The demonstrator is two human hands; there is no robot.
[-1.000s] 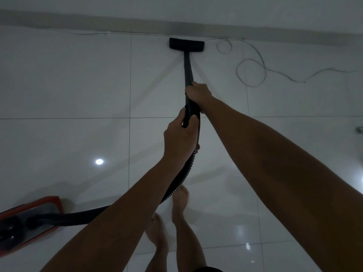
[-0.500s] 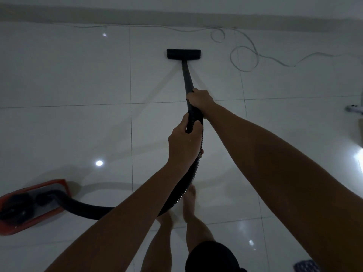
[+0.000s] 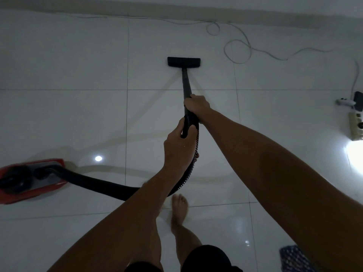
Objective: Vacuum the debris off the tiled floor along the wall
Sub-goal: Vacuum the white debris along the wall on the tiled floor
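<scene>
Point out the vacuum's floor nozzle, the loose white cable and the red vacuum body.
floor nozzle (image 3: 183,62), head view, middle of its black bar.
white cable (image 3: 238,51), head view, its loop.
vacuum body (image 3: 49,186), head view, its red edge.

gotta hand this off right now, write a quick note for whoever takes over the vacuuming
Right hand grips the black wand; left hand grips the ribbed hose just behind it.
Floor head sits flat on the tiles, short of the wall. Red vacuum body is on the floor to the left.
No debris is discernible in this dim view, so progress is unclear.
Left: work the strip along the wall, minding the loose white cable looped there.
</scene>
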